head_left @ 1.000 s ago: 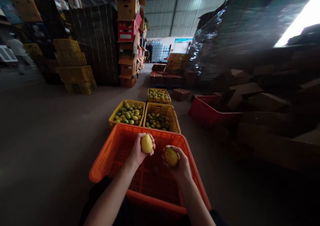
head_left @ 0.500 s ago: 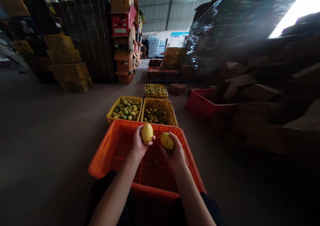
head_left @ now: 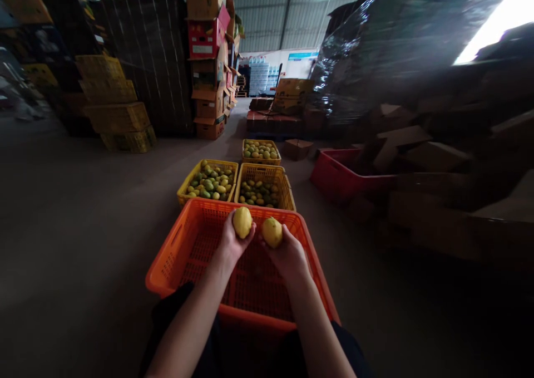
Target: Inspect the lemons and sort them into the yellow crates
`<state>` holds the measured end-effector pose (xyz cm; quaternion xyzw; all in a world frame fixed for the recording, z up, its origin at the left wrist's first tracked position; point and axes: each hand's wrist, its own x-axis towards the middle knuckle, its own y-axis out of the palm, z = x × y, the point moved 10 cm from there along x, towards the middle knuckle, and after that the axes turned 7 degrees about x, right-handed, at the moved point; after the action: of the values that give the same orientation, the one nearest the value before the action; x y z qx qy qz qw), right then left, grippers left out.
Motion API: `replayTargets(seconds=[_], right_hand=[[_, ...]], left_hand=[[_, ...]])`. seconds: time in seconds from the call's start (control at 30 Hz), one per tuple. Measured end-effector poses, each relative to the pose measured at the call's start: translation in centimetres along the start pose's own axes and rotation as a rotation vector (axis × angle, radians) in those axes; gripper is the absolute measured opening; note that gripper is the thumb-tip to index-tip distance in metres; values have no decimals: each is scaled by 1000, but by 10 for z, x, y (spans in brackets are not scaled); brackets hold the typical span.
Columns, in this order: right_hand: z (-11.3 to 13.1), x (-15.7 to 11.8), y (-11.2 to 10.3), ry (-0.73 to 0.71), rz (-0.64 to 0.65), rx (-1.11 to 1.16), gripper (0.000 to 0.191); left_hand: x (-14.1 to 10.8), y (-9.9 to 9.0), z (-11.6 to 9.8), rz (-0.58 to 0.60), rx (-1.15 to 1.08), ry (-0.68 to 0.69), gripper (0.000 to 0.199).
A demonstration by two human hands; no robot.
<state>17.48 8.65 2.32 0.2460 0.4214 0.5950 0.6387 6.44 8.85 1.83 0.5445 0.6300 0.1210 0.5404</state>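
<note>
Orange crate (head_left: 183, 244) is sitting under both hands; left hand (head_left: 228, 243) is cupping one upright lemon (head_left: 242, 222); right hand (head_left: 287, 255) is gripping another lemon (head_left: 272, 232) just beside it, above the crate's far rim.

Both forearms stretched forward, left hand (head_left: 232, 241) and right hand (head_left: 285, 254) raised side by side, fingers curled closed

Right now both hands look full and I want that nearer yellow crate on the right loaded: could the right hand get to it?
Probably yes. The right hand holds a lemon above the orange crate, and the yellow crate stands just past its far rim with an open top.
</note>
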Motion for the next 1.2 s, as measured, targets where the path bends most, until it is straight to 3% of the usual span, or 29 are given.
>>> replayTargets(seconds=[0.1, 0.17, 0.3, 0.47, 0.67, 0.83, 1.0, 1.2], right_hand=[[-10, -3, -12, 101, -160, 47, 12], [-9, -8, -14, 77, -239, 89, 10], [-2, -15, -6, 20, -246, 116, 12], [-13, -19, -1, 170, -225, 88, 24], [-5, -18, -12, 31, -370, 70, 14], [-5, -19, -6, 64, -319, 67, 12], [-19, -15, -7, 174, -268, 27, 31], [-22, -7, 1, 191, -104, 105, 28]], left_hand=[[-2, -3, 3, -16, -52, -23, 30], [-2, -4, 2, -17, -50, -8, 29], [-3, -12, -5, -72, -61, 30, 23], [-3, -5, 1, 6, -73, -35, 27], [-4, -8, -5, -60, -94, 51, 22], [-8, -4, -3, -34, -133, 1, 24], [-11, 9, 1, 98, -136, -48, 30], [-14, 13, 1, 173, -171, -54, 30]])
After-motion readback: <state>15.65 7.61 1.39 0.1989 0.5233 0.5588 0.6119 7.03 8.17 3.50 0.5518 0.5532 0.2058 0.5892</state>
